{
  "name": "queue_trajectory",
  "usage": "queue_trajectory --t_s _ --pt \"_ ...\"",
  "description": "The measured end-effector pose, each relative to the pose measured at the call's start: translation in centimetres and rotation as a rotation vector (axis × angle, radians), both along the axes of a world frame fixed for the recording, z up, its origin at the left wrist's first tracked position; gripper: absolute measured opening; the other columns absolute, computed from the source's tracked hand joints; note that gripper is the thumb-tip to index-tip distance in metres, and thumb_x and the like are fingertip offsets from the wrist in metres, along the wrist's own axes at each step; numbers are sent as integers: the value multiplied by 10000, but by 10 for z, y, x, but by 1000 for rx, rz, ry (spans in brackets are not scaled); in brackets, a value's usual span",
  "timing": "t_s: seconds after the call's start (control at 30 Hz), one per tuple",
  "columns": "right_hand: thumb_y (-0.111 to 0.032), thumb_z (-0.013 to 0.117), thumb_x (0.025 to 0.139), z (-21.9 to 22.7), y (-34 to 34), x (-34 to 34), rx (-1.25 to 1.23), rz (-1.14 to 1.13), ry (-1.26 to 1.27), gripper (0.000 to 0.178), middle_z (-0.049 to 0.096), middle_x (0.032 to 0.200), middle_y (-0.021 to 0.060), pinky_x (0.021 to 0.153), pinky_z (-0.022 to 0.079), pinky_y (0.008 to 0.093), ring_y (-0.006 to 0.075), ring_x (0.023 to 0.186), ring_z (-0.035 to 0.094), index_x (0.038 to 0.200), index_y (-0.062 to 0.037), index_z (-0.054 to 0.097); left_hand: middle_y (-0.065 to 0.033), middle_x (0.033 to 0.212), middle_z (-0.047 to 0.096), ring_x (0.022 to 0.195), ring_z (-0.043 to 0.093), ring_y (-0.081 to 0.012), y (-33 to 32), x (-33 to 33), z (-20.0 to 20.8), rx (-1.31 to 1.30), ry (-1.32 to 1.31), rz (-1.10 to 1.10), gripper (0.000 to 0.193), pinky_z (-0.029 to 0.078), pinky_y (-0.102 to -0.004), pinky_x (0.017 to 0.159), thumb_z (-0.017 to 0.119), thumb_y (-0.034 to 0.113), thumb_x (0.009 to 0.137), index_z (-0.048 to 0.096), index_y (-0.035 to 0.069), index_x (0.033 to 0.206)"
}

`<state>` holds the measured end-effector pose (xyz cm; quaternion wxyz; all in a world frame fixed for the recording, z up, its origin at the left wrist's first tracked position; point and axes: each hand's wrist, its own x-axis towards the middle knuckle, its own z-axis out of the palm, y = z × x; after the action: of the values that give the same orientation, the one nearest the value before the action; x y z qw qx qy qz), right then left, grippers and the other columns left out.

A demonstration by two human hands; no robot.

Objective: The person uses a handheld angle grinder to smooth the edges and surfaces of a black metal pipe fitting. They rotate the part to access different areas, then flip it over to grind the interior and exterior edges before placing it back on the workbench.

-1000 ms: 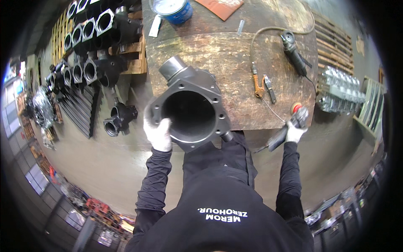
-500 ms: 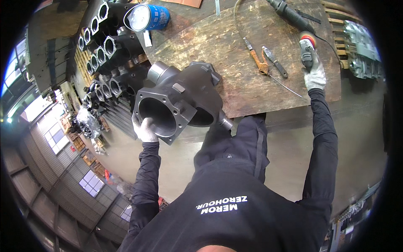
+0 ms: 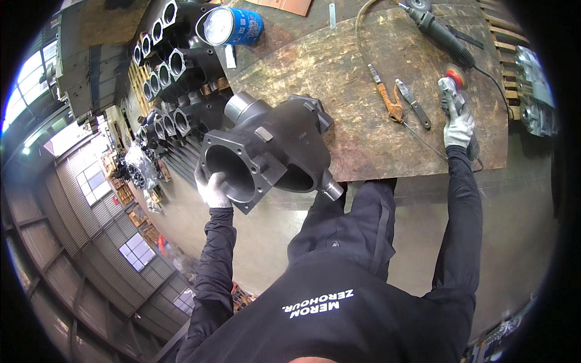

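Note:
A large black cast-metal housing (image 3: 281,136) with a wide square-flanged opening lies at the table's near left edge. My left hand (image 3: 213,190), in a white glove, is closed on the flange's near left rim, its thumb inside the opening. At the right of the table, my gloved right hand (image 3: 459,126) is wrapped round a grey angle grinder (image 3: 449,97) with a red-orange disc facing away from me. Part of its body shows beside my wrist. Left of that hand lie an orange-handled tool with a long thin rod (image 3: 390,106) and a dark-handled knife or scraper (image 3: 414,104).
A wooden board (image 3: 302,72) covers the tabletop. A black corded grinder (image 3: 445,39) lies at the far right, its cable running close to my right hand. A blue can (image 3: 242,25) stands at the far left. Rows of similar castings (image 3: 172,66) and a pallet (image 3: 505,51) flank the table.
The view has shifted, so the table appears lower and farther right. My right hand with the grinder has moved slightly left over the board, and the tool's body now shows. My left hand keeps its hold.

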<state>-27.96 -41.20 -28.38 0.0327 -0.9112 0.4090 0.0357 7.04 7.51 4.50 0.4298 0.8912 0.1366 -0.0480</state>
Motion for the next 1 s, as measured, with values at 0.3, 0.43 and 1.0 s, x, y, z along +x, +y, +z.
queue_trajectory --t_s 0.3,0.43,1.0 --pt "34 485 822 -2 13 -18 91 44 14 861 395 1502 214 1156 323 517 417 1326 440 1514 -465 367 -105 1311 548 1087 602 -225 4 -3 -1 -46 -57 -83 679 539 -319 862 598 -31 749 475 46 1412" --pt "3 515 822 16 23 -12 113 -10 5 838 403 1484 229 1169 306 520 417 1339 427 1548 -379 347 -114 1381 492 1147 575 -252 0 0 0 -66 -33 -45 736 540 -324 873 624 -53 726 450 54 1433" --pt "-241 827 646 159 328 100 1609 -293 -209 500 702 827 117 680 553 334 206 716 677 1035 14 646 -122 794 613 720 605 -349 -28 -44 25 588 -441 -1273 285 484 -433 668 673 339 890 635 59 927"
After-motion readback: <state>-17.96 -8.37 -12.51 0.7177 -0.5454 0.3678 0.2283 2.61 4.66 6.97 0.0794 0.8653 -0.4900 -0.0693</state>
